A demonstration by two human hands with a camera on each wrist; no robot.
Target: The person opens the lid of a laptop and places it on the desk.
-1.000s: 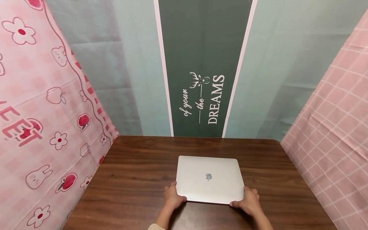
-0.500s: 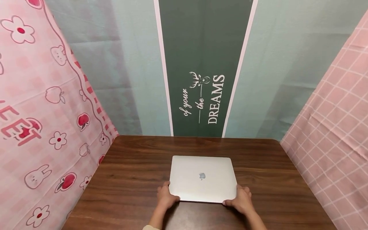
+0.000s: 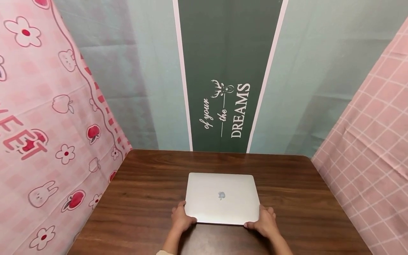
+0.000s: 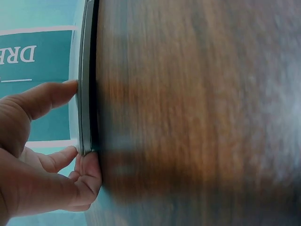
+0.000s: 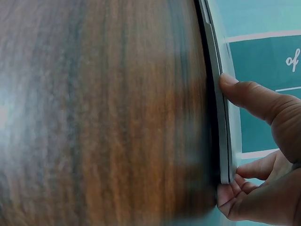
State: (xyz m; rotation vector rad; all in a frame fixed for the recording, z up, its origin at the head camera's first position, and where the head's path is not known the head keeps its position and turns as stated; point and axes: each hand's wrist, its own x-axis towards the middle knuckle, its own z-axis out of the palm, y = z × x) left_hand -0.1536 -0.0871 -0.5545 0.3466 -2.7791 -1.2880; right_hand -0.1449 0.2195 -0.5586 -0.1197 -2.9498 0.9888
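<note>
A closed silver laptop [image 3: 222, 203] with an apple logo on its lid lies flat on the wooden table [image 3: 149, 184]. My left hand [image 3: 181, 219] grips its near left corner, thumb on the front edge and fingers along the left side. At the near right corner my right hand [image 3: 265, 222] holds it the same way. In the left wrist view, the thumb and curled fingers of the left hand [image 4: 47, 165] touch the laptop's thin edge [image 4: 86, 84]. The right wrist view has the right hand [image 5: 268, 155] bent around the opposite corner of the laptop [image 5: 221, 127].
Behind the table hangs a grey-green curtain [image 3: 220, 53] with white lettering. A pink patterned cloth [image 3: 47, 117] stands along the left side, and a pink checked cloth [image 3: 373, 141] along the right. The table's far edge [image 3: 220, 153] meets the curtain.
Both hands have slid the laptop to the left across the table, with most of the shift in the first half second. Their hold on its corners looks the same.
</note>
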